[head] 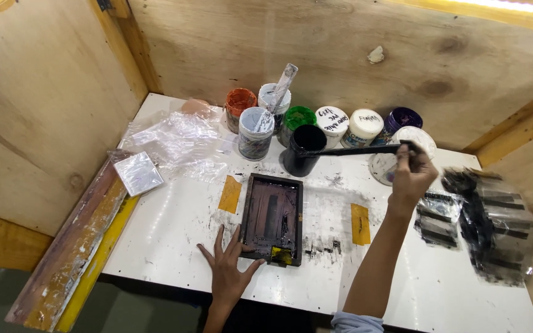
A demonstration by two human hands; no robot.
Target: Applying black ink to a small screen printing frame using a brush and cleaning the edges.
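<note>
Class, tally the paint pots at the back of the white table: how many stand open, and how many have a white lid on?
Open pots: 5
Pots with a white lid: 3
Total: 8

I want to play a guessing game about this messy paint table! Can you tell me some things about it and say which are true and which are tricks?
1. The right hand holds a long black stick that reaches into the black jar. True.
2. The left hand is lifting the orange jar. False: it lies flat on the white table, touching the corner of the small black screen frame.
3. Two yellow tape patches sit either side of the frame. True.
4. The green-topped jar stands alone at the table's front edge. False: it stands in the row of jars along the back wall.
</note>
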